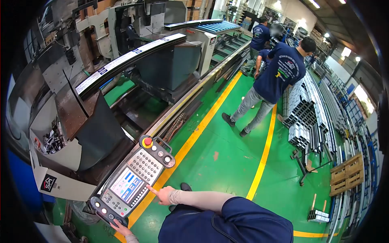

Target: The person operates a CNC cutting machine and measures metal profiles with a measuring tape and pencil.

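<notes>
A long grey control panel (108, 198) with a lit screen (126, 184), rows of round buttons (146, 165) and a red emergency stop knob (147, 141) stands in front of me, slanting across the view. My right hand (163, 195) points at it: the index finger is stretched to the keys along the screen's edge, the other fingers are partly curled, and nothing is held. At the panel's lower end my left hand (122, 229) rests with fingers extended on the corner, close to a dark knob (111, 217).
Behind the panel stands a large machine with a long labelled beam (133, 53) and a bin of metal scraps (54, 139). Co-workers (279, 73) stand or crouch beyond. Stacked metal profiles (304, 109) and a wooden pallet (347, 174) lie right; yellow lines (202, 125) mark the green floor.
</notes>
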Motion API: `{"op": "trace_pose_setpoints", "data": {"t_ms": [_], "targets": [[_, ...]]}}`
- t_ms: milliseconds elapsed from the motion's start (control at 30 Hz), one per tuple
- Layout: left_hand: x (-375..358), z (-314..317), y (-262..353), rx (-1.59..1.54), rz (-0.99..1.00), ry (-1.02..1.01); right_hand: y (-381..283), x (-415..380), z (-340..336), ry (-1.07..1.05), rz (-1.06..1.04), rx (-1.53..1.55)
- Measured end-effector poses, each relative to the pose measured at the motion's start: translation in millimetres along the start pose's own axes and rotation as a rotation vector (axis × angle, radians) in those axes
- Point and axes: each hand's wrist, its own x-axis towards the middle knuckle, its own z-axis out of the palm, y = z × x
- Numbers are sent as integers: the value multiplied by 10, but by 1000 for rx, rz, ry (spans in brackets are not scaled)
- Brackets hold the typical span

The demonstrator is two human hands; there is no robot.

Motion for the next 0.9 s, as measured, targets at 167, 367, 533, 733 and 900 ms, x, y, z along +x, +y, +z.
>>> {"op": "trace_pose_setpoints", "data": {"t_ms": [167, 367, 533, 733, 900], "targets": [[-62, 8, 110, 31, -17, 1, -34, -4, -52, -54, 4, -5], [-59, 31, 91, -9, 15, -17, -9, 26, 7, 1, -31, -20], [-69, 50, 98, -1, 27, 14, -39, 8, -40, -44, 6, -44], [-133, 59, 214, 50, 19, 15, -37, 15, -28, -22, -16, -57], [-137, 48, 187, -25, -1, 6, -46, 7, -17, -25, -21, -63]]}}
